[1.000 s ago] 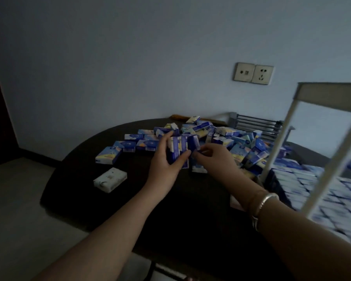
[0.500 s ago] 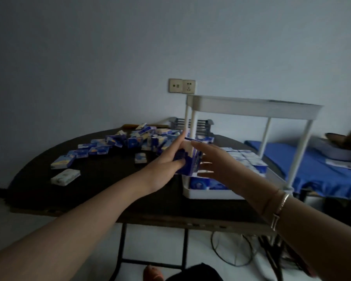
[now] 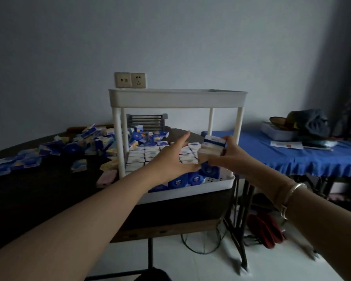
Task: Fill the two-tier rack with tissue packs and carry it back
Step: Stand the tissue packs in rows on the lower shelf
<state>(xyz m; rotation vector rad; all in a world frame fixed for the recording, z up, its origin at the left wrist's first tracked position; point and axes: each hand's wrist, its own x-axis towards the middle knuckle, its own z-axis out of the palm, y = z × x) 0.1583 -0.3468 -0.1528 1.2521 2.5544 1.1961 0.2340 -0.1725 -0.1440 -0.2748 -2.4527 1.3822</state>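
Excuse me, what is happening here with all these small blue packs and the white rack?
A person is loading tissue packs into the white two-tier rack on the dark table. The right hand holds a bunch of packs over the lower tier, which is nearly full. The left hand is open beside them. Many loose packs lie on the table.

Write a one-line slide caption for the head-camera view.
Both hands, left hand and right hand, carry a stack of tissue packs into the white rack's lower tier.
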